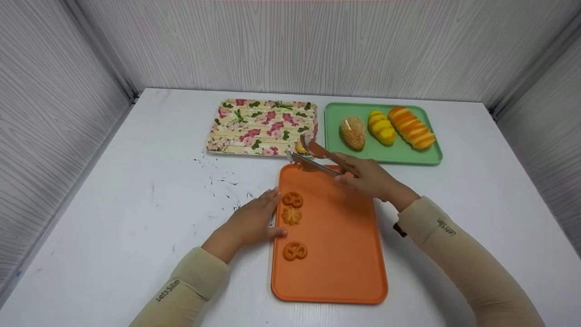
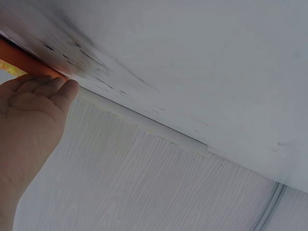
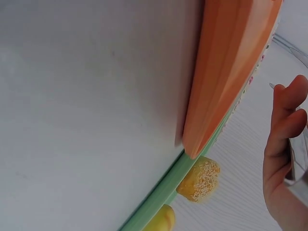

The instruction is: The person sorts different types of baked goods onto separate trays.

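Note:
Metal tongs (image 1: 317,164) are gripped in my right hand (image 1: 370,177), above the far end of the orange tray (image 1: 336,272). Their arms are spread, and the tips reach the near right corner of the floral tray (image 1: 245,118), around a small round yellow cookie (image 1: 300,147). My left hand (image 1: 254,220) rests against the orange tray's left edge, fingers extended along the side and thumb over the rim. Along that side of the tray lie a pretzel-shaped cookie (image 1: 292,200), a flower-shaped cookie (image 1: 292,216) touching it, and another pretzel-shaped cookie (image 1: 295,250) nearer me.
Right of the floral tray, a green tray (image 1: 386,156) holds a sesame bun (image 1: 353,132), a yellow ridged bread (image 1: 381,127) and an orange striped loaf (image 1: 411,127). Dark scuffs (image 1: 218,179) mark the white table (image 1: 136,218). Pale wood-grain panels (image 1: 290,50) enclose the back and sides.

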